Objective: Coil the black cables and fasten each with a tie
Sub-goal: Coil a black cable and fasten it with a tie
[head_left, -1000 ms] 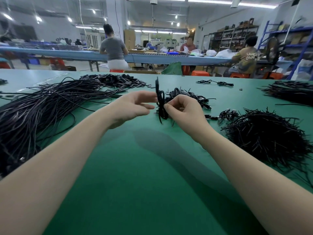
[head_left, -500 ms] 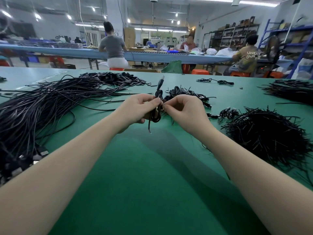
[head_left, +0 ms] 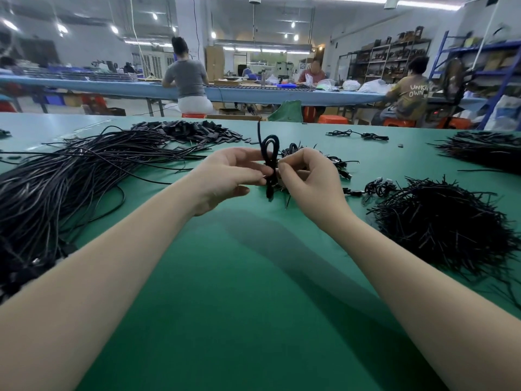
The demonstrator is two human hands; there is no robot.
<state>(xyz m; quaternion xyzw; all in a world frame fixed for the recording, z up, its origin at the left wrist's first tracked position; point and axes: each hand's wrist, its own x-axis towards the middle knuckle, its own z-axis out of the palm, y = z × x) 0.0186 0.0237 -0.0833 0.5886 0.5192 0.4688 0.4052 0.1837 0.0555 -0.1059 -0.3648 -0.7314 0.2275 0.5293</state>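
Note:
A coiled black cable (head_left: 270,153) stands upright above the green table (head_left: 253,292), its loop on top and one thin end sticking up. My left hand (head_left: 225,176) pinches the coil's waist from the left. My right hand (head_left: 307,179) pinches the same spot from the right, fingertips closed on it; a thin tie there is too small to make out. A big heap of loose black cables (head_left: 56,182) lies to the left. A bristly pile of black ties (head_left: 445,227) lies to the right. Finished coils (head_left: 318,156) sit just behind my hands.
Flat black pieces (head_left: 197,131) are piled at the far left centre. Another dark pile (head_left: 485,149) lies far right, and a lone cable (head_left: 358,134) lies near the far edge. People sit at a blue bench (head_left: 253,93) beyond.
The coil has turned from tilted to upright, with its loop raised above my fingers. My hands have spread slightly apart on either side of its waist.

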